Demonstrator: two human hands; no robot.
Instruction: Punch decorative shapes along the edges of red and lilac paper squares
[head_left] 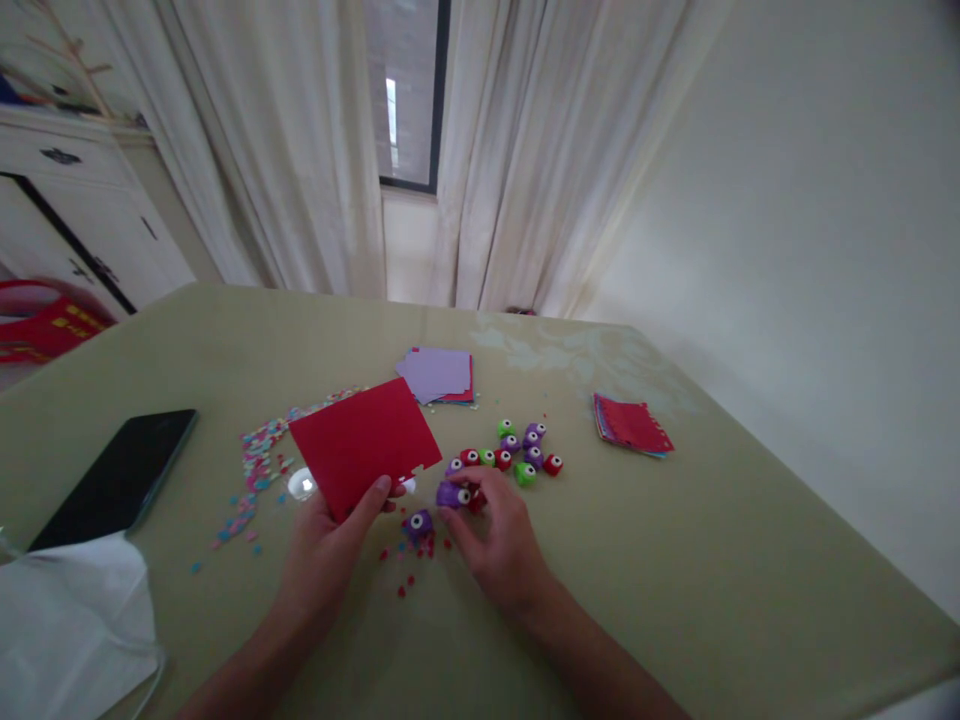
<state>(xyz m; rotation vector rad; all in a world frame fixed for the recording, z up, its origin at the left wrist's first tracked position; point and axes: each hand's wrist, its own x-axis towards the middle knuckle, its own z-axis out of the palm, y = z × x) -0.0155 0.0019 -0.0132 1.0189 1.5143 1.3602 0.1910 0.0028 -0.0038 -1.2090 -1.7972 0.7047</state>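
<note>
Between the thumb and fingers of my left hand (337,530) is a red sheet of paper (364,440), tilted up, with small cut-outs along its lower right edge. My right hand (502,540) pinches a small purple craft punch (451,494) with a white, eye-like button, just right of the sheet and apart from it. Another purple punch (418,524) stands on the table between my hands. Red paper bits (411,580) are scattered around it. Behind my right hand sits a group of purple, green and red punches (526,473).
Coloured paper confetti (259,450) lies in a long strip at the left. A black phone (120,475) and a white face mask (79,630) are farther left. Lilac paper (435,374) tops a stack at the back; red-topped cut sheets (636,425) lie right.
</note>
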